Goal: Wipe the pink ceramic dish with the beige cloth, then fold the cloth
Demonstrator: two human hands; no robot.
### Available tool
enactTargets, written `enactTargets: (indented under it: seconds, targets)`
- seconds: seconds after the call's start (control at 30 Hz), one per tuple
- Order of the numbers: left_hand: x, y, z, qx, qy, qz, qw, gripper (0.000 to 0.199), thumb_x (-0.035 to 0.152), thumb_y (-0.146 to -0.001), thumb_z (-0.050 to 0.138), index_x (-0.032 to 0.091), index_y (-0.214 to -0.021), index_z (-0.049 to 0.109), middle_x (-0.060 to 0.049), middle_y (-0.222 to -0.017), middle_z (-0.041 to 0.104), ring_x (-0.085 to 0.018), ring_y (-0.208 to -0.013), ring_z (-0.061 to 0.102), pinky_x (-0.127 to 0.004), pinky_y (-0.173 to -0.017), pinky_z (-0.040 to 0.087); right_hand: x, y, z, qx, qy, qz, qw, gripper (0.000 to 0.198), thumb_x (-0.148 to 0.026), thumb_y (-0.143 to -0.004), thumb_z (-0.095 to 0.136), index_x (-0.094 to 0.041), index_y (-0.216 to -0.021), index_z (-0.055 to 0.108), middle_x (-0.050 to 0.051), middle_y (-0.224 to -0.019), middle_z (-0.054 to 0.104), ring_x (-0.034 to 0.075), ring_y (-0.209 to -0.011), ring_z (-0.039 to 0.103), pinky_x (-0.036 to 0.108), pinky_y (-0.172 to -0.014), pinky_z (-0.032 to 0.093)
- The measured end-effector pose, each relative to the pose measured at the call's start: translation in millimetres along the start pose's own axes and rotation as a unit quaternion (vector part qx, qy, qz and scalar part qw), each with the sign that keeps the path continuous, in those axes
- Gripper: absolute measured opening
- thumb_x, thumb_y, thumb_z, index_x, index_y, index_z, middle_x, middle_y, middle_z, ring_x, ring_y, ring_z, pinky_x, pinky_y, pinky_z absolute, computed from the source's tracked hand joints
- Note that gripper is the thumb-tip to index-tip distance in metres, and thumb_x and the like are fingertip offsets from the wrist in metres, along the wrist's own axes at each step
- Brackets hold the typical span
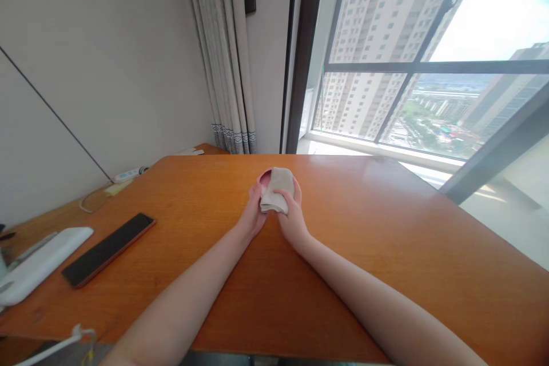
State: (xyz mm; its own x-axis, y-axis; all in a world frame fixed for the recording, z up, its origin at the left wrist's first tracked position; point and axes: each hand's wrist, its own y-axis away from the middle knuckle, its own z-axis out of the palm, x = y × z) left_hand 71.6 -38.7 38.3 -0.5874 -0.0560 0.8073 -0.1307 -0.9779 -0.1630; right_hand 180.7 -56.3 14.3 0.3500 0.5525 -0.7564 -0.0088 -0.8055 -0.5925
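Near the middle of the wooden table [193, 194], my left hand [254, 210] is closed around a pink cup [264, 179]. The cup's rim and dark inside face up and away at the left, while much of its body is hidden. A folded beige cloth [277, 183] covers the cup's right side. My right hand [294, 206] grips this cloth against the cup, with the thumb on top and the fingers at the right edge. Both forearms reach in from the front edge of the table.
At the left lie a dark phone [109, 249] and a white flat object [47, 263]. A power strip [126, 174] with a cable sits by the wall. A curtain [227, 57] and a large window [386, 68] stand beyond the table.
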Motion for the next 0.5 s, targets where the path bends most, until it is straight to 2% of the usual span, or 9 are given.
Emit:
enactTargets:
  seconds: [0.07,0.1,0.17,0.23,0.3,0.37,0.43,0.5]
  targets:
    - [-3,0,-2,-0.027,0.043,-0.03,0.998,0.047,0.05,-0.085,0.048,0.024,-0.123,0.052,-0.005,-0.13,0.054,-0.022,-0.121,0.048,-0.032,-0.094,0.044,3,-4,-6,0.046,-0.032,0.016,0.998,0.03,-0.008,-0.069,0.05,-0.021,-0.093,0.062,0.005,-0.145,0.027,0.025,-0.133,0.03,0.039,-0.107,0.03]
    - [-6,-1,-4,-0.018,0.039,-0.039,0.998,0.047,0.051,-0.084,0.05,0.023,-0.121,0.054,-0.006,-0.127,0.056,-0.022,-0.119,0.05,-0.033,-0.092,0.046,5,-8,-11,0.054,-0.043,0.013,0.998,0.025,-0.009,-0.068,0.05,-0.021,-0.086,0.062,0.005,-0.14,0.034,0.025,-0.129,0.035,0.039,-0.105,0.032]
    - [-12,-4,-10,0.022,0.023,-0.06,0.998,0.045,0.05,-0.08,0.056,0.02,-0.114,0.057,-0.007,-0.118,0.061,-0.023,-0.112,0.055,-0.033,-0.089,0.047,11,-15,-21,0.035,-0.055,-0.004,0.998,0.019,-0.01,-0.065,0.051,-0.02,-0.075,0.062,0.005,-0.13,0.047,0.025,-0.121,0.043,0.038,-0.102,0.035]
    - [-16,-8,-17,0.053,0.003,-0.07,0.996,0.042,0.047,-0.077,0.062,0.017,-0.107,0.06,-0.008,-0.11,0.064,-0.022,-0.106,0.058,-0.033,-0.089,0.047,16,-19,-27,-0.001,-0.052,-0.017,0.999,0.019,-0.009,-0.063,0.052,-0.021,-0.073,0.063,0.005,-0.126,0.05,0.025,-0.118,0.046,0.038,-0.101,0.035]
    - [-17,-10,-21,0.076,0.0,-0.063,0.995,0.041,0.045,-0.077,0.062,0.016,-0.106,0.061,-0.008,-0.11,0.064,-0.022,-0.106,0.058,-0.033,-0.091,0.045,18,-17,-24,-0.026,-0.039,-0.022,0.999,0.026,-0.009,-0.063,0.053,-0.022,-0.082,0.065,0.005,-0.134,0.045,0.026,-0.124,0.041,0.04,-0.104,0.032]
    - [-15,-12,-22,0.093,0.019,-0.035,0.995,0.041,0.045,-0.08,0.059,0.018,-0.11,0.06,-0.007,-0.116,0.063,-0.021,-0.112,0.055,-0.032,-0.095,0.044,17,-11,-15,-0.038,-0.028,-0.018,0.999,0.038,-0.008,-0.064,0.053,-0.023,-0.097,0.065,0.003,-0.144,0.032,0.026,-0.132,0.032,0.042,-0.108,0.027]
    - [-11,-11,-20,0.08,0.043,0.0,0.996,0.043,0.045,-0.082,0.055,0.02,-0.118,0.057,-0.006,-0.125,0.058,-0.02,-0.118,0.051,-0.031,-0.098,0.042,15,-5,-4,-0.038,-0.024,0.005,0.999,0.049,-0.007,-0.065,0.052,-0.025,-0.109,0.061,0.002,-0.149,0.021,0.025,-0.136,0.023,0.041,-0.111,0.023]
    - [-8,-10,-18,0.06,0.053,0.004,0.997,0.05,0.04,-0.08,0.059,0.024,-0.127,0.05,-0.005,-0.13,0.055,-0.02,-0.119,0.05,-0.032,-0.099,0.042,14,-2,2,-0.016,-0.035,0.045,0.998,0.05,-0.008,-0.067,0.051,-0.025,-0.113,0.06,0.002,-0.15,0.016,0.024,-0.137,0.023,0.04,-0.109,0.027]
